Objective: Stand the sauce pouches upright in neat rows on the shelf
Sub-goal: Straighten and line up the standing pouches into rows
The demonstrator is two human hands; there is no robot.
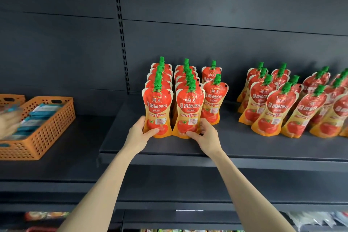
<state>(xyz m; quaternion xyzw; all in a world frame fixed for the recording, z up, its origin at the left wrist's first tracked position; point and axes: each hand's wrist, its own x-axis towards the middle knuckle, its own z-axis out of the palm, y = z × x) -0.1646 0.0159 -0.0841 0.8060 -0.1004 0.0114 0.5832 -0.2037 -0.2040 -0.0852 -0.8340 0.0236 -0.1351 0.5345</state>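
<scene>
Red and orange tomato sauce pouches with green caps stand upright on the dark shelf (pixel 244 147). At the middle are two full rows and a third, shorter row (pixel 214 100) of two. My left hand (pixel 140 133) grips the lower left edge of the front pouch of the left row (pixel 157 107). My right hand (pixel 205 133) holds the lower right corner of the front pouch of the second row (pixel 189 111). A looser group of pouches (pixel 278 109) stands to the right, several of them leaning.
An orange perforated basket (pixel 43 133) with blue-white packets sits on the lower left shelf, with a second basket (pixel 11 99) behind it. A blurred hand of another person (pixel 7 124) shows at the left edge. A slotted upright (pixel 120 30) divides the back panel.
</scene>
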